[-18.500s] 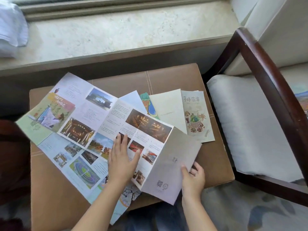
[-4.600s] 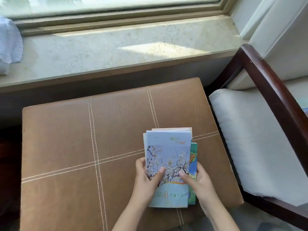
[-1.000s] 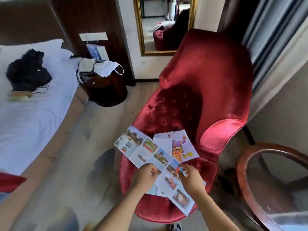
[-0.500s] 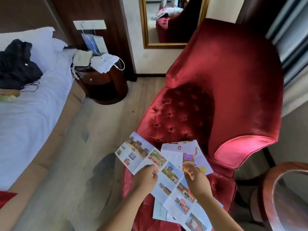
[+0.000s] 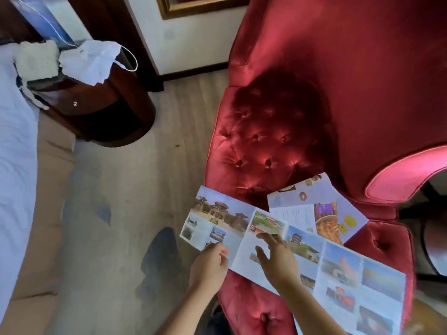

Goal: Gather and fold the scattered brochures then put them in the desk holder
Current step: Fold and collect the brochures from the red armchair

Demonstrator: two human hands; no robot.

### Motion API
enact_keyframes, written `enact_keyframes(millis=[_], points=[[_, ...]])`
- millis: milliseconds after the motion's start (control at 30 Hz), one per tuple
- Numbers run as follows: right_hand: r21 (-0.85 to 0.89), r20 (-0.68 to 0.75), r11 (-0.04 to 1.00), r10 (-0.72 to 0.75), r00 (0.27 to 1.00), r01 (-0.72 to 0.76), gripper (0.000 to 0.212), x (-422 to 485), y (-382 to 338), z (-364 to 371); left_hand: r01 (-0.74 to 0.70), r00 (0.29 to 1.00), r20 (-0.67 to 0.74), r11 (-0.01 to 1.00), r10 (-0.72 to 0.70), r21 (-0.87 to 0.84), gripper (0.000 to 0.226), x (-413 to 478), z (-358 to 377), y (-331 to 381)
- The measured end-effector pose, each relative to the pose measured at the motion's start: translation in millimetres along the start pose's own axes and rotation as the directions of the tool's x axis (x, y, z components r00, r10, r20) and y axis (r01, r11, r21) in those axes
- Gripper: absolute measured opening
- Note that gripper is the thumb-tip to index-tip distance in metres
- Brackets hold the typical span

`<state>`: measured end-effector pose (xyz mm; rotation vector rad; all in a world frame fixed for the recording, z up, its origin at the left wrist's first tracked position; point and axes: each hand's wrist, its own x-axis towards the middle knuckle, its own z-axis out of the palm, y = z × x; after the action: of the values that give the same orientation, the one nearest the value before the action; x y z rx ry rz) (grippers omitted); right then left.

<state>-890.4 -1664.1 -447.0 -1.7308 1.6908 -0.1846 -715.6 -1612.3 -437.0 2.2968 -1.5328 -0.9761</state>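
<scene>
Long photo brochure (image 5: 338, 264) lies unfolded across front of red armchair (image 5: 266, 141) seat, left end overhanging seat edge. Left hand (image 5: 210, 261) pinches its near edge by left panels. Right hand (image 5: 275, 257) spread over middle panels; contact with paper unclear. Second brochure (image 5: 324, 211), food pictures, lies open on seat near armrest, corner under long one. Judgement: neither one folded; folding, stacking, placing in desk holder all left. Holder not in view.
</scene>
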Motion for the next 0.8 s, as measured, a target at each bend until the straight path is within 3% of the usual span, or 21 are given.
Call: enact_keyframes(millis=[167,267,367,500,533,600,667,800], points=[[-0.094,-0.008,0.996,0.006,1.0,-0.007,0.043,24.1,-4.6,69.9,-0.023,0.998,-0.051,0.999,0.024,0.028,0.018,54.2,20.7,-65.8],[-0.147,-0.033,0.989,-0.018,0.999,0.013,0.051,42.1,5.2,110.1,-0.016,0.983,-0.184,0.998,0.026,0.053,0.035,96.0,40.0,-103.1],[-0.168,-0.05,0.985,-0.041,0.998,0.032,0.056,54.3,21.4,152.0,0.154,0.956,-0.254,0.988,-0.145,0.012,0.065,138.2,61.6,-151.4],[-0.191,-0.057,0.978,-0.092,0.994,0.08,0.054,60.5,45.3,190.2,0.392,0.906,-0.097,0.902,-0.413,-0.181,0.101,186.7,83.9,-215.2],[-0.192,-0.062,0.977,-0.107,0.992,0.093,0.054,60.8,50.1,196.1,0.421,0.899,-0.023,0.878,-0.437,-0.226,0.1,195.0,87.0,-226.2],[-0.194,-0.064,0.976,-0.116,0.991,0.102,0.053,62.2,59.5,202.2,0.418,0.904,0.079,0.831,-0.42,-0.367,0.073,205.3,90.6,-235.3],[-0.204,-0.048,0.975,-0.098,0.994,0.086,0.056,63.1,69.6,200.7,0.359,0.924,0.062,0.803,-0.376,-0.475,0.054,203.0,92.2,-229.9],[-0.03,-0.045,0.999,0.028,0.999,-0.029,0.059,59.2,78.3,191.3,0.187,0.96,-0.055,0.776,-0.275,-0.603,0.05,161.1,83.2,-201.2]])
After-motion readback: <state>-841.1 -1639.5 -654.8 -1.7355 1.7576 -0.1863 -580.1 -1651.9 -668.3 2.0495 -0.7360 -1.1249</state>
